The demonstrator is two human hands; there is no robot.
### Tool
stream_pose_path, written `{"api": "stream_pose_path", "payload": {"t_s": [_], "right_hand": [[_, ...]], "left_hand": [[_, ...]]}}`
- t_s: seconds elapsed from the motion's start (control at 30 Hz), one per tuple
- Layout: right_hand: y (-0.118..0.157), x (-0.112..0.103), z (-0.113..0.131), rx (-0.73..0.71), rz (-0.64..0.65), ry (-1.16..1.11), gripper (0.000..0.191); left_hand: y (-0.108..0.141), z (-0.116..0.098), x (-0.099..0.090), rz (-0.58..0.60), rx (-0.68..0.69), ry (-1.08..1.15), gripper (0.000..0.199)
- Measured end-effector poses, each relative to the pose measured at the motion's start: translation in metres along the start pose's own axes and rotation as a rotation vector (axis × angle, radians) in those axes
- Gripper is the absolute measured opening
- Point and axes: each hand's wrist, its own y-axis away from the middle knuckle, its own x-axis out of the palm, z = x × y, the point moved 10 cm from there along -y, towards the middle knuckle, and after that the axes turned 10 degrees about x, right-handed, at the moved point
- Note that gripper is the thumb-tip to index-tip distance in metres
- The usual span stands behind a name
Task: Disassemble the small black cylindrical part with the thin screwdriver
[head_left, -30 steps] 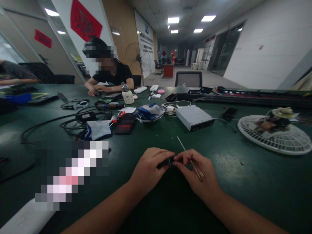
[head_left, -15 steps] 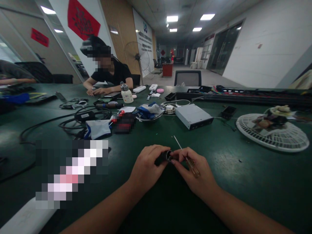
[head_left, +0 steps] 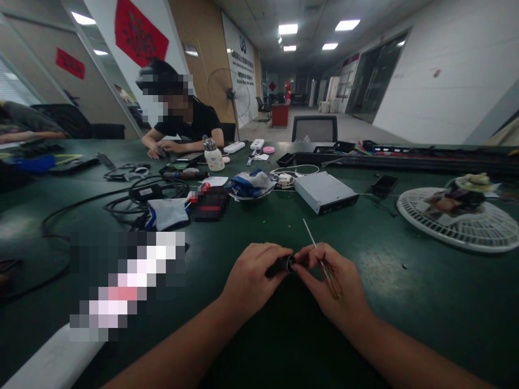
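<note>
Between thumb and fingers, my left hand grips a small dark cylindrical part with a ring-like open end facing right. My right hand is closed around a screwdriver with a clear amber handle, its thin shaft slanting up and away to the left. The thumb and index finger of that same hand pinch at the ringed end of the dark part. Whatever small piece may lie between those fingertips is hidden. Both hands are just above the green table.
A grey metal drive box lies beyond my hands, with a white fan grille to its right. Gloves on a plate, black cables and a bottle are farther left. A person sits across the table.
Both hands and the dark part appear slightly farther right, while the whole scene has also shifted a little right. The grip on the part and the screwdriver stays the same.
</note>
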Motion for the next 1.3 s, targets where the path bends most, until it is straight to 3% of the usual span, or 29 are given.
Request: {"api": "stream_pose_path", "payload": {"t_s": [0.47, 0.6, 0.73, 0.87, 1.1, 1.3], "right_hand": [[-0.002, 0.004, -0.01, 0.105, 0.022, 0.195, 0.02], [-0.001, 0.006, -0.006, 0.077, 0.053, 0.11, 0.006], [0.006, -0.005, 0.012, -0.106, 0.029, -0.083, 0.036], [0.012, -0.005, 0.018, -0.172, 0.066, -0.094, 0.05], [0.005, 0.005, 0.021, -0.117, 0.1, -0.016, 0.021], [0.008, 0.013, 0.025, -0.135, 0.171, 0.011, 0.018]], "left_hand": [[-0.001, -0.007, 0.004, 0.038, 0.05, 0.048, 0.032], [0.0, 0.005, -0.003, -0.026, -0.073, -0.009, 0.033], [0.007, 0.028, -0.014, -0.111, -0.299, -0.058, 0.039], [0.008, 0.032, -0.017, -0.124, -0.326, -0.032, 0.033], [0.005, 0.027, -0.012, -0.104, -0.275, 0.002, 0.032], [0.004, 0.026, -0.011, -0.092, -0.257, -0.014, 0.031]]}}
